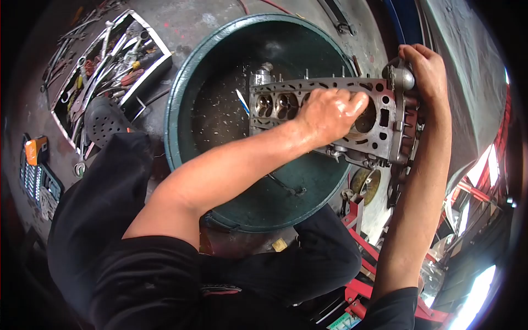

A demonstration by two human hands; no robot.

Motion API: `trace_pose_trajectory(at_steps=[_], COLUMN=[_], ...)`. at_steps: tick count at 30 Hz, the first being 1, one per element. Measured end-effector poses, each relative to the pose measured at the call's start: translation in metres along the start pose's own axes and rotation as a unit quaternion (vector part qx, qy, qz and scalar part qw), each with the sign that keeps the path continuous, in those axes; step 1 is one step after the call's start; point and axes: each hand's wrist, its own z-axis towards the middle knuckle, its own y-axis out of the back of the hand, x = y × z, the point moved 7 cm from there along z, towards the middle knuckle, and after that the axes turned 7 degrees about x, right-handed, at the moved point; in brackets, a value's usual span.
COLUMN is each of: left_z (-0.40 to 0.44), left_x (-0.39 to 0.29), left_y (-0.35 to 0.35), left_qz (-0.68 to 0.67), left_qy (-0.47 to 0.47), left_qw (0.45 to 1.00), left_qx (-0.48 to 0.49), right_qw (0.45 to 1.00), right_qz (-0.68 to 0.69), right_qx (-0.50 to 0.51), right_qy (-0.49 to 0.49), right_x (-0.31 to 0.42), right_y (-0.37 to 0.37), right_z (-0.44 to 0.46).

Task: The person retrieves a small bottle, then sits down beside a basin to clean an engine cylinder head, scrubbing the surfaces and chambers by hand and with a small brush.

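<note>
A grey metal engine block [380, 124] with round cylinder bores lies across the right side of a large green tub [171, 110], its upper face toward me. My left hand [330, 116] is closed in a fist against that face, over the middle bores. The skin looks wet, and whatever the fingers hold is hidden. My right hand [426, 71] grips the block's far right end, beside a rounded metal housing [404, 78]. A thin white and blue stick-like thing [242, 102] leans inside the tub, left of the block. Dark liquid with floating specks covers the tub's bottom.
At left, a white-edged tray [166, 48] holds several wrenches and other hand tools, near my shoe [107, 121]. An orange box [36, 150] sits by a socket case [41, 179]. Red metal stand parts [357, 214] are at lower right, and a grey cover [467, 71] hangs at right.
</note>
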Motion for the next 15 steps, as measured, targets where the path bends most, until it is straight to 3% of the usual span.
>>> trace_pose_trajectory(at_steps=[1, 5, 7, 11, 15], left_z=[-0.008, -0.005, 0.005, 0.026, 0.027], left_x=[0.004, 0.000, -0.007, -0.010, -0.006], left_y=[-0.002, 0.033, 0.022, 0.024, 0.022], left_qz=[0.003, 0.032, -0.004, -0.018, 0.000], left_qy=[0.031, -0.184, -0.278, -0.428, -0.423], left_qw=[0.999, 0.980, 0.958, 0.902, 0.904], left_qx=[0.033, -0.071, -0.072, -0.062, -0.065], right_qw=[1.000, 0.999, 0.998, 0.999, 1.000], right_qz=[0.003, -0.041, 0.032, -0.035, -0.004], right_qx=[0.000, -0.004, 0.015, -0.021, 0.008], right_qy=[0.009, 0.009, -0.048, 0.001, -0.013], right_x=[0.000, -0.007, -0.009, 0.007, 0.007], right_y=[0.000, 0.002, -0.003, 0.001, -0.003], right_z=[0.000, 0.010, 0.007, 0.001, 0.002])
